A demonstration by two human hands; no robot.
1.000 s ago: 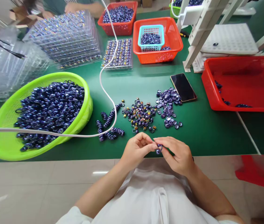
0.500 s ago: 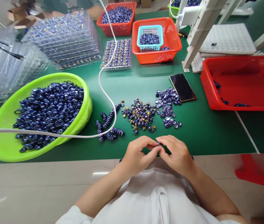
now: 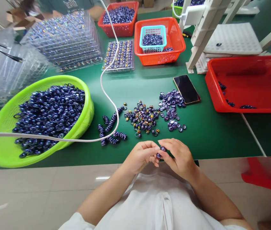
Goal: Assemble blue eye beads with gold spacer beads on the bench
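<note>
My left hand [image 3: 140, 157] and my right hand [image 3: 179, 157] meet at the table's front edge, both in a pinch. Between their fingertips show two small shiny dark-blue pieces: an upper round piece [image 3: 163, 149] at my right fingers and a lower round piece [image 3: 158, 155] by my left fingers. Whether the two are joined I cannot tell. Just beyond the hands lies a pile of small dark pieces with gold parts [image 3: 143, 117]. To its right are loose dark-blue caps [image 3: 172, 99], and to its left rows of nested dark-blue rings [image 3: 112, 123].
A green basket [image 3: 89, 108] full of dark-blue rings stands left, crossed by a white cable [image 3: 105, 92]. A phone [image 3: 187, 89] lies beside the caps. Red bins [image 3: 212, 92], an orange basket [image 3: 159, 59] and stacked clear trays [image 3: 78, 41] surround the work area. Another person sits opposite.
My fingers have shifted and turned the small work between them, so two dark-blue pieces now show where one barely did. The left fingers have loosened and rearranged; the piles look the same.
</note>
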